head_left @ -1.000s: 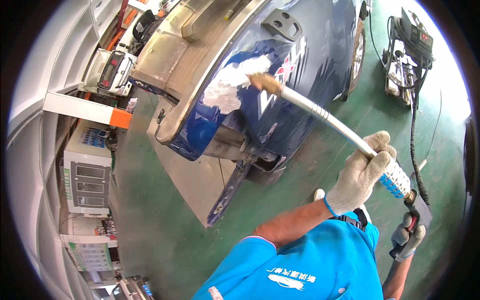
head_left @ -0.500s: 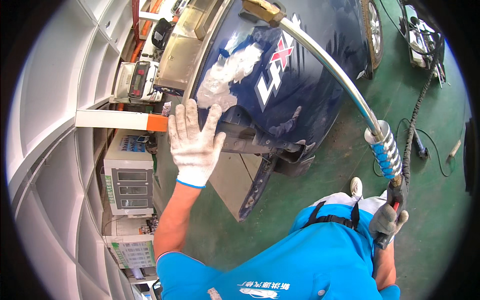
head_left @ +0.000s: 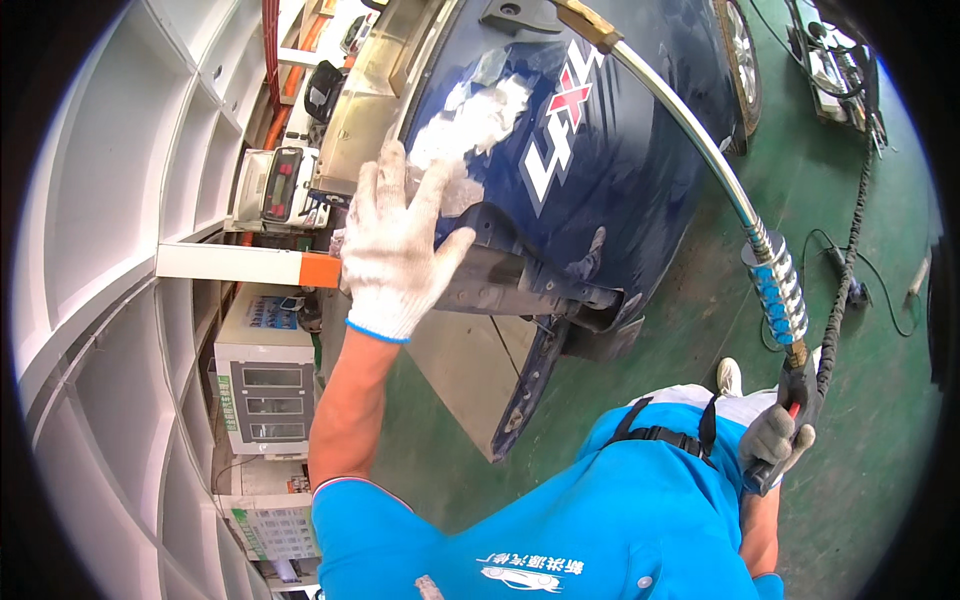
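My left hand (head_left: 395, 245), in a white knit glove, is open with its fingers spread. It lies over the edge of a dark blue car body panel (head_left: 640, 150), fingertips beside a whitish bare patch (head_left: 470, 125); whether they touch it I cannot tell. My right hand (head_left: 772, 440), in a greyish glove, is wrapped round the dark handle of a long wand. The wand has a bent chrome tube (head_left: 690, 125), a blue and silver ribbed sleeve (head_left: 775, 290) and a brass-coloured end (head_left: 590, 22). That end sits above the panel, near a dark bracket (head_left: 520, 14), partly cut off by the picture's top.
A dark wrapped hose (head_left: 850, 240) runs up from the wand's handle to a tool cart (head_left: 840, 85) at the far right. Thin cable lies on the green floor (head_left: 690, 300). An orange-ended white beam (head_left: 235, 264) stands at left, beside white shelving-like framework (head_left: 110, 380) and a pale cabinet (head_left: 265, 350).
My left hand has moved forward, its fingertips now nearer the whitish patch. The wand's brass end has shifted right. My right hand keeps its grip. The view has moved slightly.
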`<state>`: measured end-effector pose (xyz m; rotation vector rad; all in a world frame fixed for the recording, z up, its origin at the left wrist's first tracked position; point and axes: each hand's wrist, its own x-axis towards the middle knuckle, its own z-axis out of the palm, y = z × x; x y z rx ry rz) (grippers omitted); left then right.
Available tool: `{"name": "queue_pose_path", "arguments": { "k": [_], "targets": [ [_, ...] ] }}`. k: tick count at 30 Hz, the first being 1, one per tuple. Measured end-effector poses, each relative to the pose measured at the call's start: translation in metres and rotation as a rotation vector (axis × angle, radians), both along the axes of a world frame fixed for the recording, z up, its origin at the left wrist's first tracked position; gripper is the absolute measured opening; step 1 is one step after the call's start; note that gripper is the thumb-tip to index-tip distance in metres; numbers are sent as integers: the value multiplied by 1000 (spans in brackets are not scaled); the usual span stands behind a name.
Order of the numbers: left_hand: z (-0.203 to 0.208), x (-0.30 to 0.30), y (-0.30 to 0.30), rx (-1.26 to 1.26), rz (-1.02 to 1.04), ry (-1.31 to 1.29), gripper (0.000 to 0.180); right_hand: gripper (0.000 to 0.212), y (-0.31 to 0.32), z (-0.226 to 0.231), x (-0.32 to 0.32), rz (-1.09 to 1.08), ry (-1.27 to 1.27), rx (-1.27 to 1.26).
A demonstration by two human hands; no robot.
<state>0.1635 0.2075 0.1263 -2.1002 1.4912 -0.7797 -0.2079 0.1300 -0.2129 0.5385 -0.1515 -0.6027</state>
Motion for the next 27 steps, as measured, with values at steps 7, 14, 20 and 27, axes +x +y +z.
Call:
{"name": "queue_pose_path", "arguments": {
  "k": [7,14,20,27],
  "targets": [
    [2,3,5,-57,-32,14,68,70,11,-25,-7,-100,-197,-58],
    [-68,-52,-22,-528,-358,475,53,51,-27,27,-18,-132,24,-377],
    [-92,-123,-86,-1175,-377,2682,34,48,-57,44,-65,-128,470,-819],
    [-93,-108,-93,-1438,-116,2982,21,72,-72,85,-91,-268,821,-903]
  ]
}}
